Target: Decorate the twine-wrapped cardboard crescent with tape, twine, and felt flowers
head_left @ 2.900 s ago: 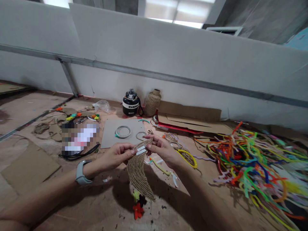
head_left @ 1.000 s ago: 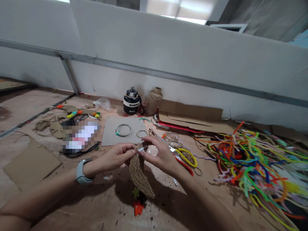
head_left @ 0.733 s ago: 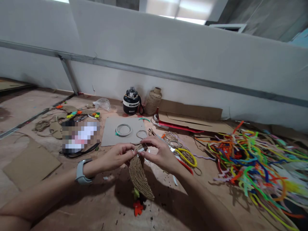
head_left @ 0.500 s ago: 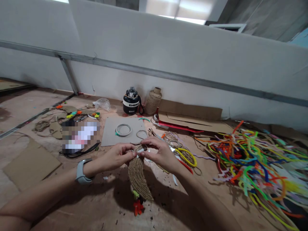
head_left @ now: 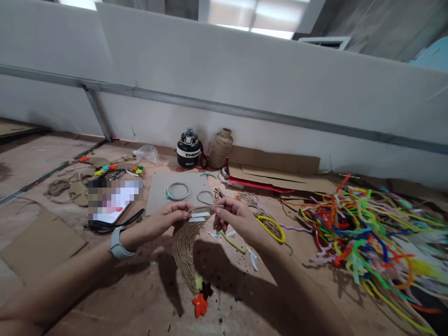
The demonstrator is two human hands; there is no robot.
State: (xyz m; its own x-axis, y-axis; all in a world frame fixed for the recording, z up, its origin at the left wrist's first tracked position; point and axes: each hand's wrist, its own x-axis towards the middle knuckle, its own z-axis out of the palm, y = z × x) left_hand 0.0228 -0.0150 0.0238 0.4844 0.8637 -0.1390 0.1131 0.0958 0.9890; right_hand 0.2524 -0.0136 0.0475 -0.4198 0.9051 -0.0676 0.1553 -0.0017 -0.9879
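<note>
A curved piece covered in brown twine (head_left: 185,249) hangs below my hands, with white strips (head_left: 199,216) across its upper end. My left hand (head_left: 171,217) pinches the piece at its upper left edge. At the upper right, my right hand (head_left: 233,217) has its fingers closed around a thin strand of twine beside the strips. An orange flower (head_left: 200,305), a dark flower (head_left: 206,290) and a small yellow-green bit sit at the lower tip of the piece.
A grey board (head_left: 157,186) bears a white ring (head_left: 178,191). Behind stand a black bottle (head_left: 188,151) and a twine spool (head_left: 221,148). Colourful pipe cleaners (head_left: 364,233) pile up at right. A phone (head_left: 114,203) and cardboard (head_left: 44,242) lie left.
My hands have moved apart at the top of the twine piece, showing more of the white strips. The piece has turned, its lower tip shifting left.
</note>
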